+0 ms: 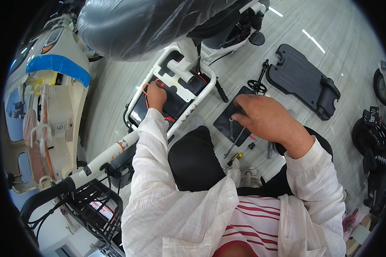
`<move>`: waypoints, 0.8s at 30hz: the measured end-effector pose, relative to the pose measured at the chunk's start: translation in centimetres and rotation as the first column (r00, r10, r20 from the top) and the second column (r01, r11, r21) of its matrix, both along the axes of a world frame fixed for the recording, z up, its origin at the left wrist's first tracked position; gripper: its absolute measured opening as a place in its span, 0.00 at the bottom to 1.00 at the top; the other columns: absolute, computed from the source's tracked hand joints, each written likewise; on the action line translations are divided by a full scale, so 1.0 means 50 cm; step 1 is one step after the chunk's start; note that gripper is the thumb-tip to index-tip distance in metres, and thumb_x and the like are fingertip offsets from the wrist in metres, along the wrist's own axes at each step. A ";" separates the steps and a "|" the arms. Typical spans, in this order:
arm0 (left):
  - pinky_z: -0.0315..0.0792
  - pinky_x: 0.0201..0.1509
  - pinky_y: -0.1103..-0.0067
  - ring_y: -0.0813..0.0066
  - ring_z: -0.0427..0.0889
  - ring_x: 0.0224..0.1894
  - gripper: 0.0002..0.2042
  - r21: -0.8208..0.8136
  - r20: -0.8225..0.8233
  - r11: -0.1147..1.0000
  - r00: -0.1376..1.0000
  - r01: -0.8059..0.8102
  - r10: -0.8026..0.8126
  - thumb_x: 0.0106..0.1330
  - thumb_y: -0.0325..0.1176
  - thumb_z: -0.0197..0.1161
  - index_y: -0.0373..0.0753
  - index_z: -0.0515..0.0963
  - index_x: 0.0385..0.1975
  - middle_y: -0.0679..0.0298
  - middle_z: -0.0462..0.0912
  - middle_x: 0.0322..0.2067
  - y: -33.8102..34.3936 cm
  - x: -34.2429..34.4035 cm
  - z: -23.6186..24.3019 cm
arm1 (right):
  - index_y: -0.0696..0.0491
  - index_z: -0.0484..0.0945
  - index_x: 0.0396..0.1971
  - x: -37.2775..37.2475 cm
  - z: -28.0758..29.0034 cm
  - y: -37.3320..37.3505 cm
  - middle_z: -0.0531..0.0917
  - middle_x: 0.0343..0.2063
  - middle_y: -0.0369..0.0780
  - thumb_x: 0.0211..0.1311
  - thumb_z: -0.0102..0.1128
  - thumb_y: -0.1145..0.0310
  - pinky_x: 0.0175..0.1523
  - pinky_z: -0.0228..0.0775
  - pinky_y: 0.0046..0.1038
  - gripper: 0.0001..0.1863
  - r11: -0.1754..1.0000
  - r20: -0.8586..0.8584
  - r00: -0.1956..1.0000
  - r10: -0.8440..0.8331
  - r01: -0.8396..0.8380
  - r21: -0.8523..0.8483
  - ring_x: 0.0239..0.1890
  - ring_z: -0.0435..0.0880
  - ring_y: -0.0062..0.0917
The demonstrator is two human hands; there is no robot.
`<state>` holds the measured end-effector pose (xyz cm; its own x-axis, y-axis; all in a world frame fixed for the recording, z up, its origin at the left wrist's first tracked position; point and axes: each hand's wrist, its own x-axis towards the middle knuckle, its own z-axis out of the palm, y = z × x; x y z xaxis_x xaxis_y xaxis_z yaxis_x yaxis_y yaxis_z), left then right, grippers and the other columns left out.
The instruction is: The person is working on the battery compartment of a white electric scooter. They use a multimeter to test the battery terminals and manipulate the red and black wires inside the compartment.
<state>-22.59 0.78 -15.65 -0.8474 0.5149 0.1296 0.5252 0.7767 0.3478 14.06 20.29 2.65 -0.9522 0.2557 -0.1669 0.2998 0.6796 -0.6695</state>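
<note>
My left hand (157,97) is closed on an orange wire (146,92) with red parts, over a black battery (139,112) inside the white tube frame (205,94). A white bracket (180,90) lies beside it on the battery. My right hand (263,120) hovers at a black mat (221,126), fingers curled and thumb apart, nearest the wrenches (231,132) on it; part of these is hidden under the hand. A yellow screwdriver (236,156) and small tools lie on the floor by the mat.
A plastic-wrapped seat (133,25) rises ahead. Handlebars (62,188) are at lower left, a white vehicle body (73,103) at left. A black panel (300,77) and crank (257,85) lie on the floor at right; wheeled machines (369,145) stand at far right.
</note>
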 end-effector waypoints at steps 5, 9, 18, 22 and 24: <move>0.72 0.46 0.61 0.44 0.79 0.41 0.07 -0.120 0.020 0.986 0.993 0.119 -0.117 0.52 0.22 0.53 0.34 0.77 0.29 0.45 0.82 0.33 0.006 -0.015 0.001 | 0.61 0.74 0.35 0.004 -0.003 0.004 0.82 0.31 0.50 0.62 0.60 0.61 0.41 0.74 0.44 0.16 1.000 0.007 1.000 0.003 -0.003 0.006 0.36 0.82 0.46; 0.72 0.46 0.62 0.47 0.79 0.39 0.09 0.115 -0.039 0.992 0.998 0.048 -0.043 0.51 0.20 0.50 0.33 0.77 0.29 0.47 0.81 0.33 -0.016 0.011 -0.015 | 0.61 0.74 0.35 0.005 -0.001 0.006 0.82 0.30 0.49 0.62 0.60 0.61 0.41 0.74 0.44 0.16 1.000 0.007 1.000 0.008 -0.008 0.029 0.36 0.83 0.46; 0.71 0.58 0.65 0.50 0.79 0.49 0.23 -0.013 -0.112 0.987 0.980 0.162 -0.163 0.54 0.18 0.50 0.33 0.78 0.51 0.45 0.79 0.46 -0.021 0.057 -0.004 | 0.61 0.75 0.33 0.014 -0.009 0.005 0.82 0.29 0.49 0.61 0.61 0.61 0.40 0.75 0.43 0.16 0.998 -0.001 1.000 0.003 -0.003 0.061 0.35 0.83 0.45; 0.72 0.55 0.65 0.50 0.79 0.48 0.19 0.020 -0.089 0.992 0.989 0.123 -0.120 0.54 0.19 0.51 0.32 0.79 0.45 0.45 0.80 0.44 -0.019 0.054 0.000 | 0.61 0.75 0.33 0.011 -0.007 0.003 0.82 0.29 0.49 0.61 0.61 0.61 0.40 0.75 0.43 0.16 0.997 0.011 1.000 0.019 -0.020 0.075 0.35 0.83 0.45; 0.72 0.53 0.65 0.49 0.78 0.46 0.15 0.028 -0.060 0.995 0.993 0.099 -0.097 0.54 0.18 0.51 0.31 0.80 0.39 0.45 0.81 0.40 -0.012 0.032 0.009 | 0.61 0.75 0.33 0.011 -0.008 -0.001 0.82 0.29 0.49 0.61 0.61 0.61 0.40 0.75 0.43 0.16 0.996 0.006 1.000 0.025 -0.026 0.087 0.35 0.83 0.45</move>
